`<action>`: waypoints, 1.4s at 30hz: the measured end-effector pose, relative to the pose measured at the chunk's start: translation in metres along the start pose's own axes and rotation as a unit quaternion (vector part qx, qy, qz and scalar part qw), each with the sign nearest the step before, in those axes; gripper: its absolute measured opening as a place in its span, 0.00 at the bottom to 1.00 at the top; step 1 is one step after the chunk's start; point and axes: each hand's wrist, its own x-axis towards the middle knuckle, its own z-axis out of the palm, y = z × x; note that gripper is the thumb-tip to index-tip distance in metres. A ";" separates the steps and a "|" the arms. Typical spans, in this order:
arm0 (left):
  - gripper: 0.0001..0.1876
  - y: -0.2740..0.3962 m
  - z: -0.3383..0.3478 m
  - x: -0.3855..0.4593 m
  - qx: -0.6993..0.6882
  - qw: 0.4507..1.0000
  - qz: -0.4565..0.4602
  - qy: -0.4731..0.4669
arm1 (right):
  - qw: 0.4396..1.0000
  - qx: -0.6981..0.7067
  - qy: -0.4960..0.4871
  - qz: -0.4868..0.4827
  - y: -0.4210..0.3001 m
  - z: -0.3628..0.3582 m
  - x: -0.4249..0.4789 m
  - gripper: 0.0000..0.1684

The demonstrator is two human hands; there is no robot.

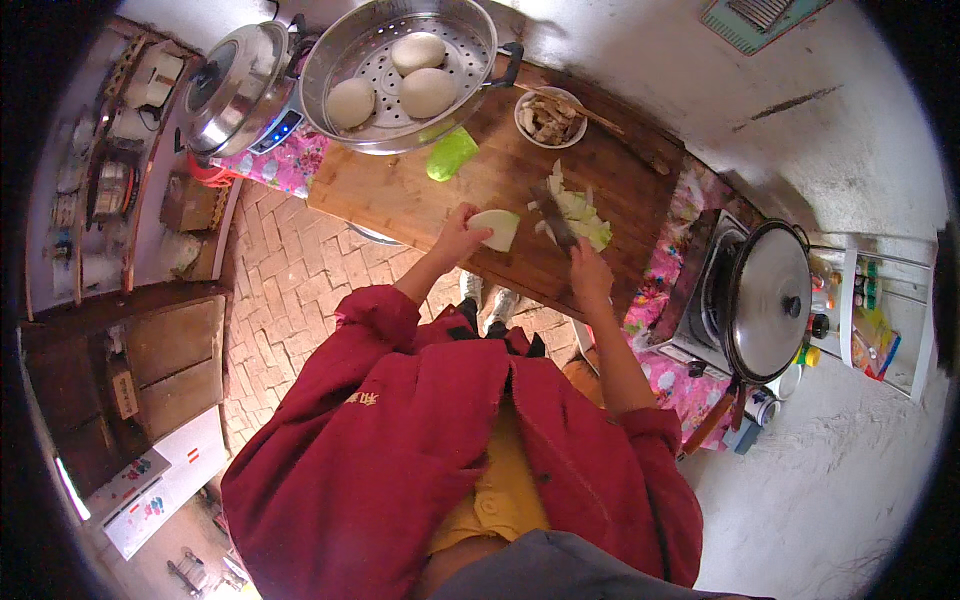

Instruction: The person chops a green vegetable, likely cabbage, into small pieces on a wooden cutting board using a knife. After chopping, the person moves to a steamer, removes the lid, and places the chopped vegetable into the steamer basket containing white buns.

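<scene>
My left hand (459, 238) grips a pale piece of cut vegetable (496, 228) with a flat cut face, above the wooden cutting board (375, 184). In my right hand (591, 271) is the handle of a kitchen knife (553, 216), whose dark blade points away from me. The blade lies over the left side of a heap of pale green sliced vegetable (586, 217). A larger bright green vegetable piece (452, 154) rests on the board beyond my left hand, close to the steamer. The knife and the held piece are apart.
A steel steamer tray (319, 112) with three round pale buns (418, 53) stands at the back left, beside a lidded electric pot (244, 82). A bowl of meat-like pieces (551, 118) sits behind the slices, near wooden chopsticks (600, 120). At right, a lidded wok (769, 300) covers a stove (697, 300).
</scene>
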 end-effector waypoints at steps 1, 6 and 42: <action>0.20 0.002 0.004 0.003 0.078 0.994 0.076 -0.014 | 0.999 0.023 0.025 -0.007 0.003 -0.001 0.000 0.14; 0.18 0.014 0.007 0.009 0.401 0.858 0.318 -0.047 | 0.990 0.087 0.089 -0.059 0.004 -0.009 -0.016 0.16; 0.26 0.003 0.034 -0.018 0.580 0.673 0.429 -0.164 | 0.966 -0.133 -0.008 -0.220 -0.045 -0.019 -0.044 0.10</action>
